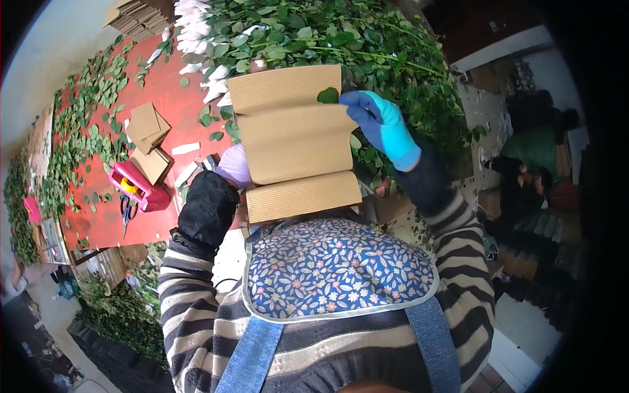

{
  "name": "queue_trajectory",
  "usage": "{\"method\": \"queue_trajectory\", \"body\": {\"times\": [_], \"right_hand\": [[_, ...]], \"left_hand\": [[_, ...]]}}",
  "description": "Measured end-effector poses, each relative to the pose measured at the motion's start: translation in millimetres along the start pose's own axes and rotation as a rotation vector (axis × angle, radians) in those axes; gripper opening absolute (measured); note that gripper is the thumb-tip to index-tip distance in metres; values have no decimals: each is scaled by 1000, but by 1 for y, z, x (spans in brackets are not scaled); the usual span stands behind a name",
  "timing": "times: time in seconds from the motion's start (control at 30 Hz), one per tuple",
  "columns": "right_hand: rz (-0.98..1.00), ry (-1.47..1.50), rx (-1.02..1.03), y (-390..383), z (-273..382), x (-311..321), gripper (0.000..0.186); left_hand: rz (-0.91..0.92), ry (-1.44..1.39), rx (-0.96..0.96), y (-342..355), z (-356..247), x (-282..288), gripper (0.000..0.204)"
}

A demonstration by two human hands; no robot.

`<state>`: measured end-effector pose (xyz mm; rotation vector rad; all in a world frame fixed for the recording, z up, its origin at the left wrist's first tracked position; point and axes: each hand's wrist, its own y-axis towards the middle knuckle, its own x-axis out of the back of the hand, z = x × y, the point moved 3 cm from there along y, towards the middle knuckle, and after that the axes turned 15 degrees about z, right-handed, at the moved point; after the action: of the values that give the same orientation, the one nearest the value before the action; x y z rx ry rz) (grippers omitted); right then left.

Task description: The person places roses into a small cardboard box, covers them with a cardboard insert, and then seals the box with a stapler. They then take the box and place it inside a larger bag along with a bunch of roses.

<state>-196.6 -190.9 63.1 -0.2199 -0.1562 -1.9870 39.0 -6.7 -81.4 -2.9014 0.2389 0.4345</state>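
Note:
A sheet of brown corrugated cardboard [295, 144], creased across into several panels, lies in front of my body. My left hand [233, 165], in a light purple glove, is at the sheet's left edge, and its fingers are hidden behind the cardboard. Wearing a turquoise and blue glove, my right hand [386, 128] is by the sheet's upper right edge. Its fingertips are pinched together at a single green leaf [327, 95], which shows against the cardboard. Beyond the sheet lies a thick heap of leafy green stems [393, 59].
On the red tabletop [98, 157] lie loose leaves, small cardboard pieces [149, 126], a pink tape dispenser [139, 187] and scissors [128, 213]. White-wrapped flower heads [191, 29] line the stems' left end. Stacked cardboard [139, 18] stands far left. Another person [521, 180] is at the right.

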Motion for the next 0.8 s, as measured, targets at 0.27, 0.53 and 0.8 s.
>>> {"method": "queue_trajectory", "body": {"times": [0.27, 0.53, 0.8], "right_hand": [[-120, -894, 246, 25, -17, -4, 42], [-107, -1150, 367, 7, 35, -30, 41], [531, -1157, 224, 42, 13, -87, 41]], "left_hand": [[-228, 1107, -185, -53, -97, -49, 48], [234, 948, -44, 3, -65, -55, 53], [139, 1042, -18, 0, -63, -74, 47]]}}
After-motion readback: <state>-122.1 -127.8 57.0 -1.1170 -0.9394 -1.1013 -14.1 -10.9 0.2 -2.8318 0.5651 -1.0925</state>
